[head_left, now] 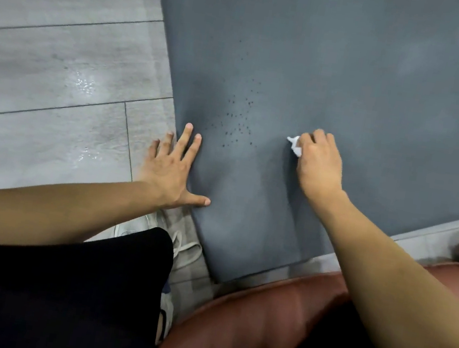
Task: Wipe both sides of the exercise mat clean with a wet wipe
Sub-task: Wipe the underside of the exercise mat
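grey exercise mat flat on plank floor, near corner by a reddish seat. left hand spread flat, fingers straight, pressing mat's left edge to pin it. right hand curled round a bunched wet wipe, on the mat. step: wiping upper face. dark specks just left of wipe, possibly droplets or dirt. next: sweep wipe left over them; underside looks not yet done.

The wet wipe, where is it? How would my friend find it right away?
Look at the big grey exercise mat lying on the pale wood-look floor. On its near part, the right hand is bunched up. The wet wipe pokes out from its fingers, the only white thing on the mat.
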{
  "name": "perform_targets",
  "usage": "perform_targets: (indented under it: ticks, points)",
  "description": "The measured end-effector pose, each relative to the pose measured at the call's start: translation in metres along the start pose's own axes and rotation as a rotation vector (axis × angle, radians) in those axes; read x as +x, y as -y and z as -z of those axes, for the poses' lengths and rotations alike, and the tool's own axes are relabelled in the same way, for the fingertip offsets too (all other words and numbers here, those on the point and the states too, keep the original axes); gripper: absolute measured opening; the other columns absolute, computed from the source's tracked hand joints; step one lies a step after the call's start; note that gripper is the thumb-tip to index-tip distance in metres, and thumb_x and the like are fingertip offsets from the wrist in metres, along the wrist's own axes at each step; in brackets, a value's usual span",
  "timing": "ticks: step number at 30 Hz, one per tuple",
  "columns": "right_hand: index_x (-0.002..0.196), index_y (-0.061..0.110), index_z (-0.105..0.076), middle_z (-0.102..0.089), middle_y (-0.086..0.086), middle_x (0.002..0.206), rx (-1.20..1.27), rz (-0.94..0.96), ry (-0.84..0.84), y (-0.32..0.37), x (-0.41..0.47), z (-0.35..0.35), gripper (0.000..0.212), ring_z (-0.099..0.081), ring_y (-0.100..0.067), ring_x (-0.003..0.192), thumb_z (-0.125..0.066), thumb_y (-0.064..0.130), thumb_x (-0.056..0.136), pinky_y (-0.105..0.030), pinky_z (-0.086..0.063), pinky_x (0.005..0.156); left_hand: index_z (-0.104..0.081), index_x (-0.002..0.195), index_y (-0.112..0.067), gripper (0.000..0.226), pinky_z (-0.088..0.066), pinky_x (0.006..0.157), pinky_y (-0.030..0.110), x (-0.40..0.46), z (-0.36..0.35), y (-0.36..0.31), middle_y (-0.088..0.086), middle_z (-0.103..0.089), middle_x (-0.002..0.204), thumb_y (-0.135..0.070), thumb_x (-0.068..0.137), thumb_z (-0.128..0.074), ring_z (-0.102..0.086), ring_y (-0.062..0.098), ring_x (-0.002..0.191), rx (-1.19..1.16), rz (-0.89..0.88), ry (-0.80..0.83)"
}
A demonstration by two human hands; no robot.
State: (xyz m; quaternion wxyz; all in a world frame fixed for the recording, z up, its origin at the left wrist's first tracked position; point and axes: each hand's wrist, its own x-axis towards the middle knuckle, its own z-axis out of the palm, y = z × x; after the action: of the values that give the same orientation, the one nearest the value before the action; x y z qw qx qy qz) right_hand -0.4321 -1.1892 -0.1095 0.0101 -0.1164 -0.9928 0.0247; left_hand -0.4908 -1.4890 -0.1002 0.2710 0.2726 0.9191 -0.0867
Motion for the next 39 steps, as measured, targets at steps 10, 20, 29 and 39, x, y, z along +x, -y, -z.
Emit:
perform_targets:
  ticks: [10,20,29,39]
  points:
    - [0.084,0.013,-0.069,-0.066,-0.012,0.088,0.528,-0.269,-0.164,0.094,-0.027,-0.004,0.017,-0.059,-0.037,0.079,-0.054,0.005,0.083,-0.037,-0.050,0.072,0.020,0.161,-0.016,0.143,-0.010,0.128,0.051,0.002,-0.005,-0.005,0.008,0.031,0.167,-0.094,0.067,-0.054,-0.001,0.038,0.157,-0.022,-0.003,-0.019]
    - [0.075,0.021,-0.057,-0.062,-0.014,0.095,0.113,0.078,0.043,0.018,-0.001,0.003,0.021,-0.061,-0.033,0.095,-0.037,0.017,0.077,-0.036,-0.044,0.074,0.026,0.160,-0.021,0.139,-0.004,0.128,0.053,0.008,0.002,0.006,0.005,0.034,0.166,-0.097,0.068,-0.047,0.005,0.037,0.158,-0.033,-0.051,0.070]
    - [0.089,0.013,-0.066,-0.057,-0.013,0.090,0.352,0.268,0.292,0.139,-0.089,0.009,0.008,-0.054,-0.033,0.078,-0.061,0.012,0.084,-0.038,-0.048,0.067,0.025,0.160,-0.020,0.140,-0.006,0.128,0.052,0.006,0.006,0.009,0.007,0.033,0.166,-0.097,0.068,-0.048,0.002,0.039,0.158,-0.015,-0.087,0.081]
    - [0.087,0.011,-0.066,-0.055,-0.015,0.092,0.141,-0.257,0.159,0.028,-0.044,0.020,0.021,-0.054,-0.037,0.086,-0.045,0.007,0.085,-0.035,-0.038,0.067,0.023,0.161,-0.024,0.137,-0.007,0.128,0.052,0.005,0.011,0.011,0.003,0.034,0.166,-0.088,0.072,-0.060,0.002,0.038,0.158,-0.088,-0.096,0.109]
